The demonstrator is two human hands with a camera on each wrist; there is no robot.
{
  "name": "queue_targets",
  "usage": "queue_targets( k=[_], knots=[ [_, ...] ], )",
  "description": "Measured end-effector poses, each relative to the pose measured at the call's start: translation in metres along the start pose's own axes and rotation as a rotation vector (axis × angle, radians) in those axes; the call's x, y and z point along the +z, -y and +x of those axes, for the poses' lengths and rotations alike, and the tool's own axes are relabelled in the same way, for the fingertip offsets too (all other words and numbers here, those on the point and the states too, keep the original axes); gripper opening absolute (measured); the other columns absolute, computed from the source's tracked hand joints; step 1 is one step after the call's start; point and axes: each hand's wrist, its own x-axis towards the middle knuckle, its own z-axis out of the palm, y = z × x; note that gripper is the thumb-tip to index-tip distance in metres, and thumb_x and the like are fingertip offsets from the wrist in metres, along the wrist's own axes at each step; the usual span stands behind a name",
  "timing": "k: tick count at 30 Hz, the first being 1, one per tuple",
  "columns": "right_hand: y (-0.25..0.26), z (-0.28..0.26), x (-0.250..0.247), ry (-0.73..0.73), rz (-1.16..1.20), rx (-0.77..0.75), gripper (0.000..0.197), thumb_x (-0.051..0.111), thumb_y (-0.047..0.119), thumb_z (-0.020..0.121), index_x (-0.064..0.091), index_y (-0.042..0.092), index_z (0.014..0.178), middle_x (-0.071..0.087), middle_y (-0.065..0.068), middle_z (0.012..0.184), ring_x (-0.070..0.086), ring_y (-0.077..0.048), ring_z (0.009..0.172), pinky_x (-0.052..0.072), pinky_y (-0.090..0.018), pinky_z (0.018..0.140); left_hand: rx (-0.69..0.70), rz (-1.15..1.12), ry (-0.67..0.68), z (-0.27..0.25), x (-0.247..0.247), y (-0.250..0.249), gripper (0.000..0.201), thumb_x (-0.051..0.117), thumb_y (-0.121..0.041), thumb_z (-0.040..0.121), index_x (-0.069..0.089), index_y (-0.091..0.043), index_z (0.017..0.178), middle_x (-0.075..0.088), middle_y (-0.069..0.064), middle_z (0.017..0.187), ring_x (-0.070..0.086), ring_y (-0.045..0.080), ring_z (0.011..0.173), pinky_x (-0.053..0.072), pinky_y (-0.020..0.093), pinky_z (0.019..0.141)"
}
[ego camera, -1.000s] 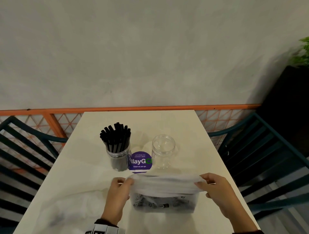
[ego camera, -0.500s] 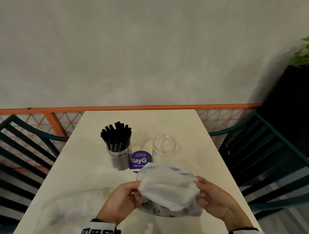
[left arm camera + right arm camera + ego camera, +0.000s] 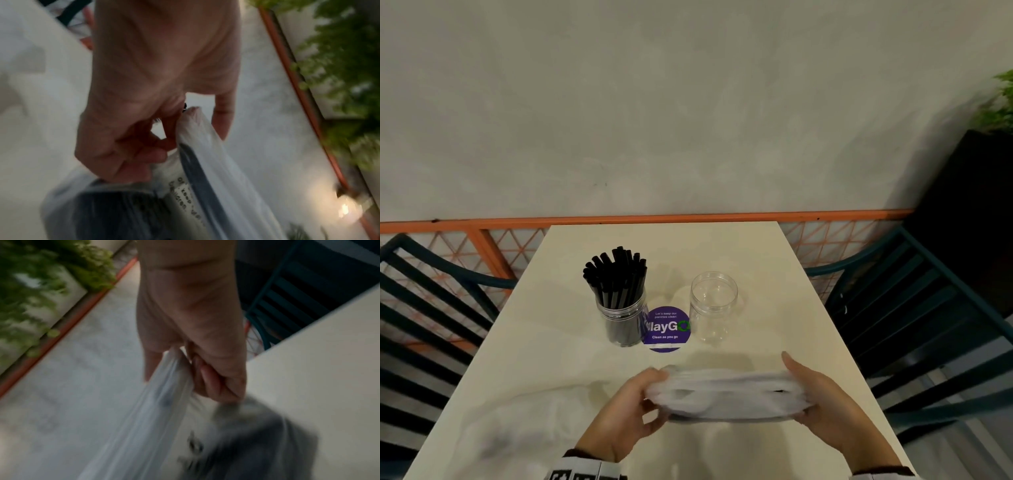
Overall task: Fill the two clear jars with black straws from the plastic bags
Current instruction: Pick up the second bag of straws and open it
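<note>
A white plastic bag [image 3: 726, 394] of black straws is held above the near part of the table. My left hand [image 3: 640, 401] grips its left end, fingers curled round the plastic [image 3: 189, 138]. At the bag's right end my right hand [image 3: 815, 394] holds on too, fingers curled round the plastic [image 3: 168, 386]. Dark straws show through the bag [image 3: 115, 214] in the wrist views. Beyond it, a clear jar [image 3: 623, 318] packed with black straws [image 3: 616, 274] stands left of an empty clear jar [image 3: 713, 305].
A purple round sticker [image 3: 667, 329] lies on the cream table [image 3: 688, 246] between the jars. An empty crumpled plastic bag [image 3: 510, 428] lies at the near left. Dark teal chairs [image 3: 914, 308] flank the table. An orange railing [image 3: 654, 219] and a grey wall stand behind.
The bag was bunched up between my hands half a second ago; now it is pulled out flat and wide, and my hands have moved apart.
</note>
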Motion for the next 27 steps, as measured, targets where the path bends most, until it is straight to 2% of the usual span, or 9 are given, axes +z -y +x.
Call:
queue_targets(
  k=[3, 5, 7, 10, 14, 17, 22, 24, 27],
  knots=[
    [0.002, -0.007, 0.003, 0.026, -0.387, -0.051, 0.050, 0.078, 0.039, 0.064, 0.046, 0.012, 0.092, 0.053, -0.002, 0.073, 0.041, -0.014, 0.061, 0.030, -0.022, 0.052, 0.110, 0.308, -0.033, 0.006, -0.009, 0.008, 0.041, 0.075, -0.035, 0.058, 0.068, -0.002, 0.081, 0.061, 0.006, 0.075, 0.053, 0.015, 0.070, 0.043, 0.022, 0.062],
    [-0.001, -0.003, 0.007, -0.089, -0.521, -0.097, 0.042, 0.072, 0.034, 0.075, 0.047, 0.011, 0.099, 0.055, -0.007, 0.087, 0.046, -0.016, 0.068, 0.036, -0.023, 0.055, 0.143, 0.501, -0.048, 0.007, -0.011, 0.009, 0.042, 0.078, -0.045, 0.046, 0.063, -0.009, 0.061, 0.051, -0.003, 0.053, 0.044, 0.009, 0.053, 0.036, 0.017, 0.053],
    [-0.003, 0.001, 0.012, -0.251, -0.574, -0.184, 0.029, 0.064, 0.030, 0.085, 0.051, 0.008, 0.099, 0.058, -0.009, 0.096, 0.052, -0.019, 0.078, 0.040, -0.026, 0.060, 0.155, 0.677, -0.065, 0.011, -0.011, 0.012, 0.045, 0.082, -0.045, 0.051, 0.047, -0.018, 0.042, 0.038, -0.008, 0.041, 0.036, 0.008, 0.045, 0.029, 0.017, 0.046],
    [-0.001, 0.001, 0.016, -0.399, -0.640, -0.274, 0.027, 0.056, 0.034, 0.089, 0.051, 0.008, 0.096, 0.057, -0.004, 0.090, 0.053, -0.021, 0.081, 0.039, -0.029, 0.061, 0.177, 0.861, -0.101, 0.016, -0.009, 0.017, 0.054, 0.079, -0.046, 0.058, 0.036, -0.018, 0.042, 0.032, -0.006, 0.046, 0.035, 0.011, 0.051, 0.030, 0.024, 0.051],
    [-0.008, 0.000, 0.025, -0.442, -0.809, -0.253, 0.032, 0.040, 0.043, 0.094, 0.049, 0.012, 0.088, 0.057, -0.002, 0.078, 0.055, -0.019, 0.074, 0.040, -0.033, 0.063, 0.154, 0.910, -0.121, 0.014, -0.003, 0.017, 0.045, 0.067, -0.049, 0.056, 0.035, -0.018, 0.046, 0.035, -0.003, 0.049, 0.039, 0.015, 0.053, 0.033, 0.025, 0.054],
    [-0.015, -0.002, 0.031, -0.331, -0.911, -0.256, 0.035, 0.035, 0.043, 0.095, 0.041, 0.017, 0.074, 0.054, 0.001, 0.070, 0.052, -0.012, 0.063, 0.042, -0.033, 0.066, 0.172, 0.806, -0.213, 0.015, -0.005, 0.016, 0.048, 0.072, -0.049, 0.067, 0.038, -0.016, 0.056, 0.036, 0.000, 0.057, 0.039, 0.016, 0.057, 0.033, 0.025, 0.054],
    [-0.016, -0.007, 0.032, -0.198, -0.970, -0.281, 0.030, 0.058, 0.030, 0.086, 0.032, 0.017, 0.093, 0.050, 0.000, 0.082, 0.047, -0.008, 0.062, 0.035, -0.018, 0.050, 0.322, 0.801, -0.292, 0.013, -0.004, 0.018, 0.042, 0.073, -0.023, 0.072, 0.041, -0.012, 0.098, 0.047, 0.002, 0.064, 0.047, 0.016, 0.059, 0.038, 0.022, 0.054],
    [-0.015, -0.004, 0.028, -0.300, -0.967, -0.357, 0.029, 0.062, 0.017, 0.083, 0.035, 0.014, 0.092, 0.044, -0.003, 0.087, 0.042, -0.005, 0.063, 0.032, -0.016, 0.048, 0.381, 0.864, -0.285, 0.009, -0.003, 0.015, 0.041, 0.073, -0.016, 0.070, 0.041, -0.015, 0.097, 0.047, 0.002, 0.064, 0.045, 0.014, 0.057, 0.038, 0.018, 0.052],
    [-0.005, -0.004, 0.016, -0.476, -0.887, -0.424, 0.018, 0.058, -0.002, 0.079, 0.047, 0.011, 0.076, 0.050, -0.009, 0.082, 0.040, -0.010, 0.061, 0.030, -0.018, 0.050, 0.492, 0.920, -0.355, 0.008, -0.013, 0.005, 0.037, 0.077, -0.014, 0.064, 0.044, -0.024, 0.079, 0.047, 0.001, 0.074, 0.045, 0.012, 0.062, 0.036, 0.016, 0.054]
  ],
)
